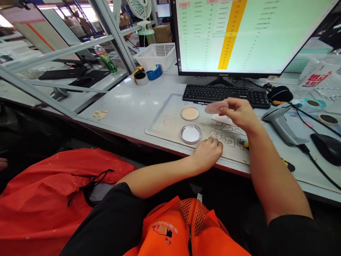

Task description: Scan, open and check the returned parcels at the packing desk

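- Toward the left edge of the pale printed desk mat [165, 129] lies a round, silver-rimmed cream disc [190, 113].
- Nearer the mat's front edge sits a shallow, round silver metal tin [191, 134], white inside.
- At that edge is my left hand [208, 152], fingers curled; I can't tell whether they hold anything.
- Over the mat, my right hand [238, 112] pinches a thin, translucent pinkish disc [213, 107].

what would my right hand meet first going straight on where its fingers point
Probably the beige disc on the mat, left of the pinkish disc that the right hand holds. The hand looks raised, so it might pass above; depth is unclear from this view.
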{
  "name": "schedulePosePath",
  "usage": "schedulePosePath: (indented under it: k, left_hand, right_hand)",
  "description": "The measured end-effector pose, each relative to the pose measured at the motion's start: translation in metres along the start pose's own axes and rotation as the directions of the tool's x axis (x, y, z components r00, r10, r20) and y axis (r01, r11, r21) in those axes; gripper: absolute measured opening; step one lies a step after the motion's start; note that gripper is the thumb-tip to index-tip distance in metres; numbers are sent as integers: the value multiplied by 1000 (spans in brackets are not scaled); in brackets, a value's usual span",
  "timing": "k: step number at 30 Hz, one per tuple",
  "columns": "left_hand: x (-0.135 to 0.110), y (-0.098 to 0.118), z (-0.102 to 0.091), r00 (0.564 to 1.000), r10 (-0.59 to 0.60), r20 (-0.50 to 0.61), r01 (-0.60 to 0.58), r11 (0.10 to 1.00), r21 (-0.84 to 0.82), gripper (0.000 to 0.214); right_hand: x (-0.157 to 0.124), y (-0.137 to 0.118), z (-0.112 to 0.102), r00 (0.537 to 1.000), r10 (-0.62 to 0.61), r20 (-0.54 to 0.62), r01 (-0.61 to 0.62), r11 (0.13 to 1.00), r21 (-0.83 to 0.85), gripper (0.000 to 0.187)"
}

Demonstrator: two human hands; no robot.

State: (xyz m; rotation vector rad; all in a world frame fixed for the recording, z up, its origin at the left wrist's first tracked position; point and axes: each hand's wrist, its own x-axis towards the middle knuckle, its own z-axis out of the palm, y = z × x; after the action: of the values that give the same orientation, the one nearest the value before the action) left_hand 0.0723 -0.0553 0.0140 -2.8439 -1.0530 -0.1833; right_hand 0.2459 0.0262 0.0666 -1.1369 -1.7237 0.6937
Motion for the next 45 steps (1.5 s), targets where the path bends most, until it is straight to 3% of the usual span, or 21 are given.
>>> schedulePosePath:
  k: [2, 5, 7, 9, 12, 14, 16, 18, 20, 22, 25, 29, 32, 35, 38, 45]
  left_hand:
    - [-3, -2, 4, 998, 4, -59, -5, 1000, -15, 21]
    - [-24, -8, 2, 970, 53, -239, -89, 986, -141, 23]
    - [-48, -17, -7, 904, 37, -427, -166, 948, -270, 20]
    - [-71, -31, -19, 806, -108, -583, -151, 914, -377, 19]
    - [-88, -62, -27, 656, -336, -676, -1, 895, -446, 17]
    - [-85, -83, -20, 628, -367, -686, 48, 898, -437, 17]
    - [-78, -97, -7, 662, -348, -664, 49, 904, -425, 18]
    - [-70, -103, 5, 736, -315, -599, 39, 903, -428, 20]
    - [-65, -102, 12, 826, -266, -497, 30, 901, -433, 21]
    - [-64, -100, 12, 906, -205, -371, 31, 905, -424, 22]
    - [-67, -99, 7, 962, -135, -237, 33, 920, -392, 26]
    - [-74, -102, 8, 969, -94, -230, -6, 916, -401, 26]
    - [-76, -104, 14, 961, -88, -261, -24, 918, -396, 26]
    - [-77, -106, 17, 959, -101, -263, -9, 922, -386, 23]
    - [-77, -111, 18, 951, -139, -275, 24, 923, -384, 20]
    - [-82, -118, 17, 925, -147, -350, -26, 896, -444, 22]
  right_hand:
    - [-5, -6, 16, 984, -96, 152, 103, 994, -38, 15]
    - [-12, -5, 44, 917, -207, 342, 257, 960, -108, 21]
    - [-15, 1, 57, 879, -208, 428, 309, 934, -182, 25]
    - [-18, 6, 65, 843, -146, 518, 317, 912, -259, 25]
    - [-21, 6, 64, 764, 25, 645, 264, 900, -346, 51]
    - [-20, 2, 58, 749, 88, 657, 214, 906, -366, 63]
    - [-17, -1, 48, 816, 56, 575, 181, 920, -347, 53]
    - [-12, 0, 38, 926, -6, 378, 138, 936, -324, 36]
    - [-6, 3, 28, 990, -19, 142, 63, 946, -317, 27]
    - [-1, 7, 22, 999, 25, -22, -31, 944, -329, 24]
    - [4, 15, 14, 988, 91, -127, -133, 911, -389, 25]
    - [8, 34, -3, 976, 128, -178, -208, 794, -571, 38]
    - [8, 54, -13, 971, 227, -72, -207, 660, -723, 62]
    - [8, 69, -12, 944, 323, 69, -147, 596, -789, 77]
    - [9, 71, -5, 936, 336, 107, -114, 576, -809, 70]
    - [10, 55, -2, 953, 304, -10, -199, 598, -777, 57]
